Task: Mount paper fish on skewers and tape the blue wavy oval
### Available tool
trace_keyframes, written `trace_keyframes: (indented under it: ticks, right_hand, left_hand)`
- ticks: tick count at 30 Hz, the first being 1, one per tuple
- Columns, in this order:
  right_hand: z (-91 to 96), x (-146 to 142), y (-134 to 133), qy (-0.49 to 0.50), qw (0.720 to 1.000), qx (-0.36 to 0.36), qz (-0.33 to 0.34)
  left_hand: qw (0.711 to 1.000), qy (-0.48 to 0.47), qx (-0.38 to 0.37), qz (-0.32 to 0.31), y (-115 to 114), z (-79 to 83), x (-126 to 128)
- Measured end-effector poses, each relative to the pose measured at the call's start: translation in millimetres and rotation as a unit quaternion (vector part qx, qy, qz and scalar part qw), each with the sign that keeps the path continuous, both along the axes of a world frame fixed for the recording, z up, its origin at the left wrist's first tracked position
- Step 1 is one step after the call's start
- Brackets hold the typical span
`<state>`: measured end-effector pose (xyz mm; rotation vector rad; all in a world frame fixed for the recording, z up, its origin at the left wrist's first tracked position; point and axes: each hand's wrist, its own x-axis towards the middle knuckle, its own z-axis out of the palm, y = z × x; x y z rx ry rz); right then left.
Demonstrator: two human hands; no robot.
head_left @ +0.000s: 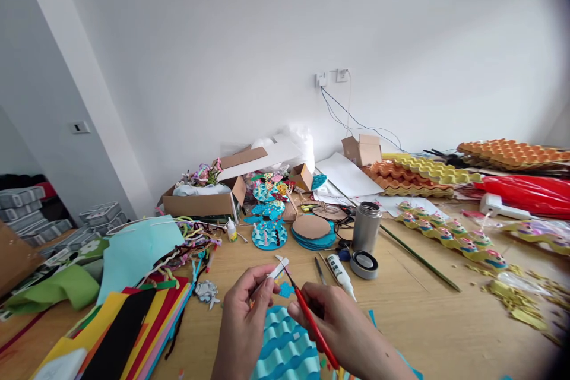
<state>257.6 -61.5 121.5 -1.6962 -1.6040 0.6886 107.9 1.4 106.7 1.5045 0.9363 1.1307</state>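
Note:
My left hand point(243, 320) is closed around a small white strip point(275, 272) that sticks up past the fingertips. My right hand point(341, 323) grips a red-handled tool point(312, 323) whose thin dark tip points up toward the white strip. A small blue cut-out piece point(286, 290) sits between the two hands. Right under them lies a blue wavy corrugated sheet point(282, 347) on the wooden table point(409, 314).
Stacked coloured felt sheets point(129, 326) lie at the left. A glue bottle point(341, 273), a steel flask point(367, 227) and its lid point(364, 264) stand just beyond my hands. Blue round crafts point(269, 233), cardboard boxes point(209, 196) and egg trays point(418, 177) fill the back.

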Motion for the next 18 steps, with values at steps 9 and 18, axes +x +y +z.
trace_keyframes:
  ticks: [9,18]
  right_hand:
    - [-2.3,0.0,1.7,0.051,0.999,0.004,-0.004]
    - [-3.1,0.9,1.4,0.030,0.999,-0.012,-0.003]
  left_hand:
    - [1.000,-0.018,-0.002,0.012,-2.3,0.7,4.4]
    - [1.000,-0.014,0.004,-0.001,-1.4,1.6,3.0]
